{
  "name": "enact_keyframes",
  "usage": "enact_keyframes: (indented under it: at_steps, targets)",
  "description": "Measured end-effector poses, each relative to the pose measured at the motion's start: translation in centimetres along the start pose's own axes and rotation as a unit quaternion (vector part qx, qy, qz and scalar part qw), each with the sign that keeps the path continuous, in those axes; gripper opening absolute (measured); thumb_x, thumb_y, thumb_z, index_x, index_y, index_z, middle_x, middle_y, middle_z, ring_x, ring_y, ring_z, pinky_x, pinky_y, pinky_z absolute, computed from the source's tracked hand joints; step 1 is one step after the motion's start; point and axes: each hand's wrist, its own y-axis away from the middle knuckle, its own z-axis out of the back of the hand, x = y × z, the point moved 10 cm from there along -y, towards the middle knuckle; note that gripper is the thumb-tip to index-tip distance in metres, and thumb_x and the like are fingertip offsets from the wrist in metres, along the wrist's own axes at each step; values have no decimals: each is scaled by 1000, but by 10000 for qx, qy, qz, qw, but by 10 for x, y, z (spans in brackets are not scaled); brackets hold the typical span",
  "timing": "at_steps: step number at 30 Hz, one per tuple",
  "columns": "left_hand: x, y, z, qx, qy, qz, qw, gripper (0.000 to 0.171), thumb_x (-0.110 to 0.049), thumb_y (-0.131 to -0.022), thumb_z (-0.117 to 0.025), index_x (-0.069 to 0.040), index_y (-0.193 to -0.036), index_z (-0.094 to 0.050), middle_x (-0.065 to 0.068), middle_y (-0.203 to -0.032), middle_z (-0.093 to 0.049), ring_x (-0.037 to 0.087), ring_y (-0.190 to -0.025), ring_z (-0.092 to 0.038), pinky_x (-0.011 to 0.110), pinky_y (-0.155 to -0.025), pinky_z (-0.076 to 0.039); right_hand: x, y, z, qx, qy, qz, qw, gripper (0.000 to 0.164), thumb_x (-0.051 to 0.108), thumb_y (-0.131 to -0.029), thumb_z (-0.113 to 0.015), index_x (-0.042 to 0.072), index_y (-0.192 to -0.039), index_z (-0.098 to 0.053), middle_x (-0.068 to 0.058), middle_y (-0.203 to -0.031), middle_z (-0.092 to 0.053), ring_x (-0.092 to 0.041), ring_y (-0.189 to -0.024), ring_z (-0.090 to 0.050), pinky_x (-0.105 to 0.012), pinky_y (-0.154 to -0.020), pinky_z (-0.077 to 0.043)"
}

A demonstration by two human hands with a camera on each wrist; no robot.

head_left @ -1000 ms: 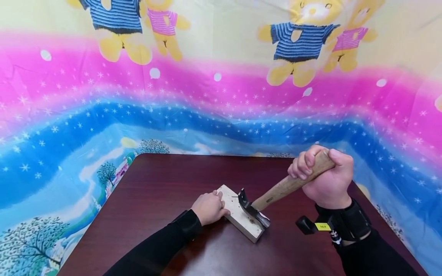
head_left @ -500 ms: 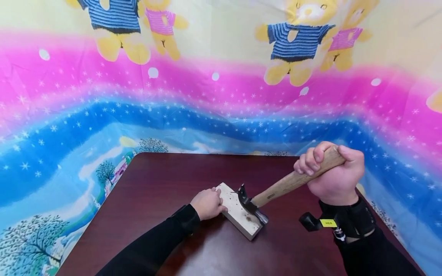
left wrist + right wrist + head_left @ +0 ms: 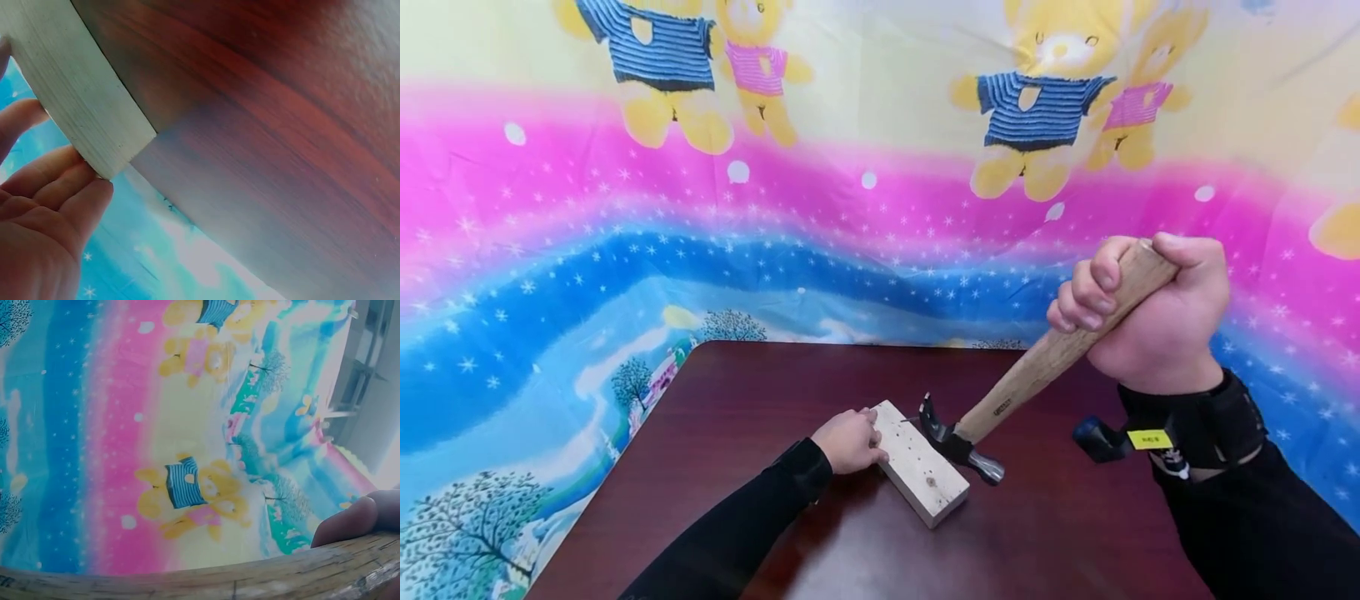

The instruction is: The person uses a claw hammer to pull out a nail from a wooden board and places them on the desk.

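The block [image 3: 921,467] lies flat on the table [image 3: 767,392], its long side running from 11 towards 5 o'clock, a knot near the 5 o'clock end. The left hand [image 3: 847,442] is at its 10 o'clock, fingers bent with the tips on the wood and the thumb by the near edge, gripping that end. The right hand [image 3: 1165,325], well off at 2 o'clock, has its fingers wrapped fully round the grip of the hammer [image 3: 1047,360], whose claw points to about 11 o'clock and whose face points to 4. A thin nail [image 3: 910,419] sticks out near the block's 12 o'clock; I cannot tell whether the claw touches it

What could go wrong, as I judge it: a light hold on one end only could let the block twist or lift if the hammer pulls hard; the claw could slip off so slim a nail and swing towards the left fingers, which sit near it; a sideways pull could bend the nail

The handle bears a small dark stamp and the wrist camera [image 3: 1101,439] a yellow tag [image 3: 1150,439], both too small to read
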Motion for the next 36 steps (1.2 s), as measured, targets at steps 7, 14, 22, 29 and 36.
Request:
enact_keyframes:
  at_steps: [7, 14, 22, 29, 36]
  targets:
    - [6, -1, -2, 63, -150, 17, 9999, 43, -42, -91, -72, -21, -59, -55, 20, -137, -57, 28, -130, -52, 40, -107, -40, 5, -22, -19, 265, 135, -313, 9991, 48, 34, -96, -20, 0, -69, -40, -10, -59, -36, -25, -52, -33, -42, -54, -27]
    - [7, -6, 1, -45, -365, -370, 9986, 38, -41, -93, -71, -20, -63, -58, 18, -136, -58, 27, -130, -52, 39, -107, -40, 7, -38, -26, 167, 254, -395, 9988, 48, 33, -96, -21, 1, -67, -39, -9, -57, -37, -25, -50, -32, -40, -53, -25]
    - [5, -3, 43, -628, 1064, -229, 9921, 63, -45, -103, -54, -10, -153, -40, 9, -160, -30, 25, -145, -28, 42, -116, -24, 4, -46, -25, 109, 692, -434, 9966, 48, 32, -97, -21, 2, -65, -40, -6, -57, -35, -23, -49, -31, -39, -52, -22]
    - [-35, 17, 126, -1716, 3515, -1175, 9128, 84, -56, -104, -37, -6, -159, 2, 7, -161, -27, 17, -142, -34, 42, -111, -34, -5, -48, -23, 59, 1092, -464, 9929, 50, 32, -99, -21, 4, -63, -42, -6, -55, -35, -23, -48, -31, -39, -50, -23]
    - [-63, 34, 137, -1775, 3744, -1518, 8973, 57, -20, -103, -56, 3, -152, -36, 14, -135, -60, 16, -114, -64, 23, -71, -54, -8, -48, -22, 195, 716, -528, 9958, 50, 32, -97, -21, 1, -65, -44, -8, -56, -35, -24, -49, -30, -42, -52, -24]
